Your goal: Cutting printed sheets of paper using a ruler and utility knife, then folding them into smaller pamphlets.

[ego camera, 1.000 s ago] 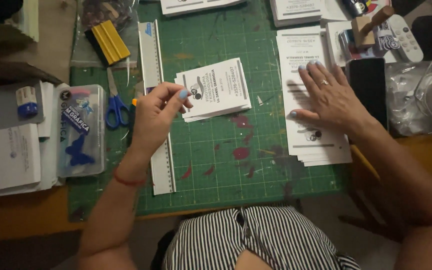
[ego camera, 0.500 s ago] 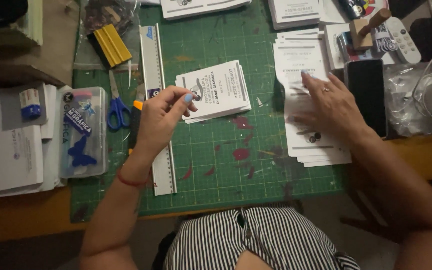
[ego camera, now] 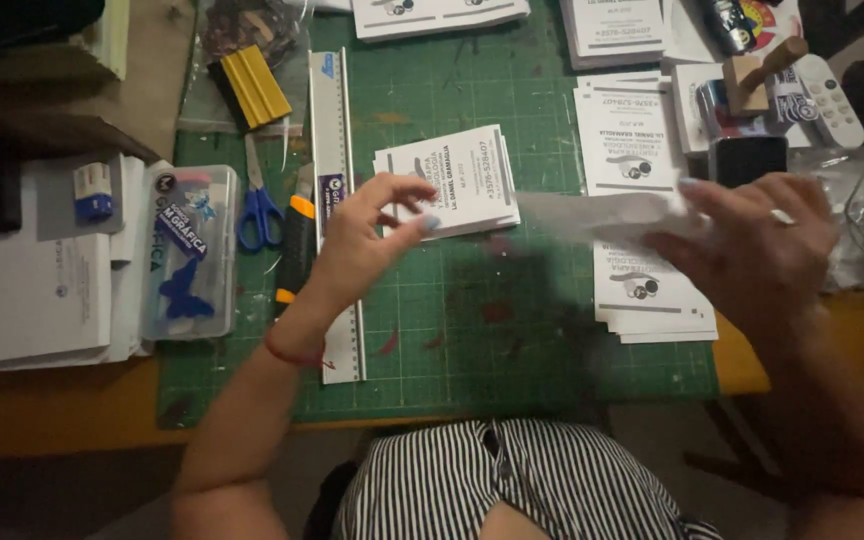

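Lifted off the right-hand stack (ego camera: 652, 300), a blurred white sheet (ego camera: 602, 215) now hangs over the green mat (ego camera: 512, 340), pinched in the right hand (ego camera: 752, 250). Left hand (ego camera: 367, 235), fingers loosely curled, touches the middle card stack (ego camera: 457, 180); a metal ruler (ego camera: 337, 200) lies beside it.

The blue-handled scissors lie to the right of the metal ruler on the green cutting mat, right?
Not quite: in the head view the blue-handled scissors lie to the left of the metal ruler, on the green cutting mat.
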